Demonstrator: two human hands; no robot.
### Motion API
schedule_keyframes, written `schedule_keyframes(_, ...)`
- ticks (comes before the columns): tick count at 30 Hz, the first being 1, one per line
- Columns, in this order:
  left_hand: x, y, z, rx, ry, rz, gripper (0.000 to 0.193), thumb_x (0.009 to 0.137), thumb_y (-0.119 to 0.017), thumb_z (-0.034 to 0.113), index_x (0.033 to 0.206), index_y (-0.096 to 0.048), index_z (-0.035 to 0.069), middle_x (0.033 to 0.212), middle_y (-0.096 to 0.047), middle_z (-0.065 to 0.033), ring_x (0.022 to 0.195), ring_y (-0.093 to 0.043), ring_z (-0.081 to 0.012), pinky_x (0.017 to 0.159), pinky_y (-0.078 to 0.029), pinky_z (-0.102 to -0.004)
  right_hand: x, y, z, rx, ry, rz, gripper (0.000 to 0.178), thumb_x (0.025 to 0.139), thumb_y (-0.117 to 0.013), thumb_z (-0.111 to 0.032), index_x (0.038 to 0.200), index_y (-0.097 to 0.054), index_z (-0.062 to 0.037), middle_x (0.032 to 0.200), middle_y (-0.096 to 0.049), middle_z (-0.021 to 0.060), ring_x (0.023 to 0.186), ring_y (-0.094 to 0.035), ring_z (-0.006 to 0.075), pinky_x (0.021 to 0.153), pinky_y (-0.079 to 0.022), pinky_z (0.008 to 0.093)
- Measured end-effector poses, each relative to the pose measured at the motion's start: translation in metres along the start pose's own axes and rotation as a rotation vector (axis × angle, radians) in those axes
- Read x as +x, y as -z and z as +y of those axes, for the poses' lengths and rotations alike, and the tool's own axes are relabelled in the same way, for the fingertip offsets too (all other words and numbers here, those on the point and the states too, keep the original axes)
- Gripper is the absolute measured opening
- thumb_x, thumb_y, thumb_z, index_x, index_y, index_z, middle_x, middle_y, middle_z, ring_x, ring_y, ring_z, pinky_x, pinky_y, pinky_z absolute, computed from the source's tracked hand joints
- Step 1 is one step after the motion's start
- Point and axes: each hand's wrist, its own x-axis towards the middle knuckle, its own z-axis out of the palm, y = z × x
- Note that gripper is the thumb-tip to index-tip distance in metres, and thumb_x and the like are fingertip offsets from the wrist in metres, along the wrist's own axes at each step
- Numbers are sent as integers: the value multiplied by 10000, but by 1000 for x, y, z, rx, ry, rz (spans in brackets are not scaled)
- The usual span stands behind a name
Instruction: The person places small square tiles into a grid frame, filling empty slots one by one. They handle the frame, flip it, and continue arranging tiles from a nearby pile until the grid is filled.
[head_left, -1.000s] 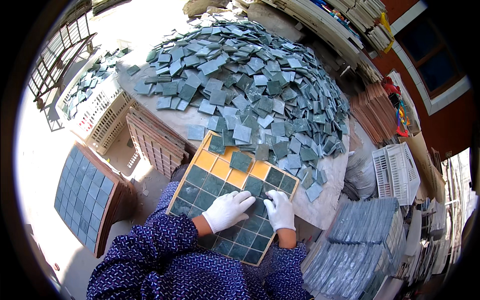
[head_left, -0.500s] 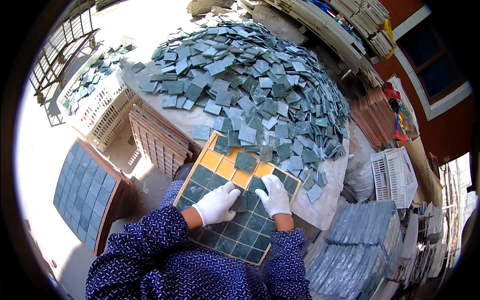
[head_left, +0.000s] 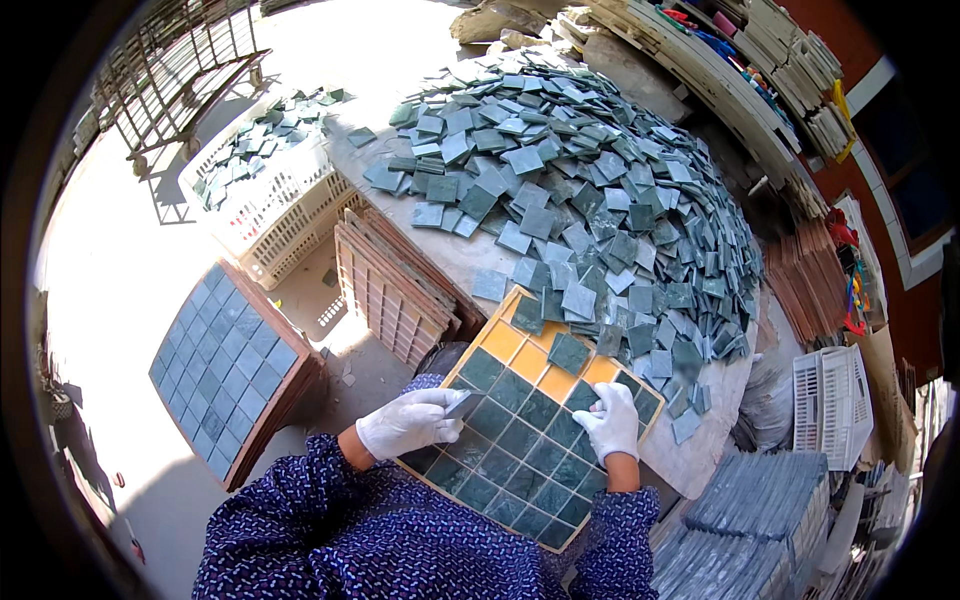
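Pale worktop [head_left: 435,250] bears a heap [head_left: 600,200] at twelve o'clock, presumably for easy reach; part-filled tray [head_left: 503,341] lies at six, left hand [head_left: 410,422] at its nine pinching a tile [head_left: 465,403], apparently keeping it clear, right hand [head_left: 610,420] at three, fingers curled, grip unclear.

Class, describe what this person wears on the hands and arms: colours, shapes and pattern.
The left hand and right hand wear plain white, full-fingered gloves ending at the wrist. The loose sleeves are dark blue, scattered with small pale and pinkish dashes, and stop short of the gloves.
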Motion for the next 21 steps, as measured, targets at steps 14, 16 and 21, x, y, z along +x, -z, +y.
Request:
schedule_keyframes(14, 6, 63, 329, 536, -747, 729, 663, 924, -602, 359, 1428, -333, 23, 1408, -374, -154, 1280, -408, -246, 1056, -377, -348, 33, 14, -9, -11, 82, 291, 388, 746, -705, -102, 1119, -611, -57, 1066, -603, 107, 724, -594, 164, 674, -514, 296)
schedule_keyframes(16, 64, 27, 262, 935, -606, 528, 432, 909, -625, 249, 1262, -537, 17, 1052, -593, -46, 957, -561, -123, 779, -463, -245, 60, 17, -5, -141, 136, 245, 521, 729, -733, -129, 1217, -553, -89, 1242, -545, 135, 1008, -606, 305, 888, -487, 377)
schedule_keyframes(21, 132, -36, 76, 1727, -584, -33, 282, 823, -659, 134, 1076, -621, 15, 1026, -602, -141, 970, -593, -313, 856, -490, -360, 94, 32, 19, -309, 103, 29, 623, 716, -757, -189, 1278, -499, -108, 1260, -532, 147, 1099, -566, 346, 928, -470, 410)
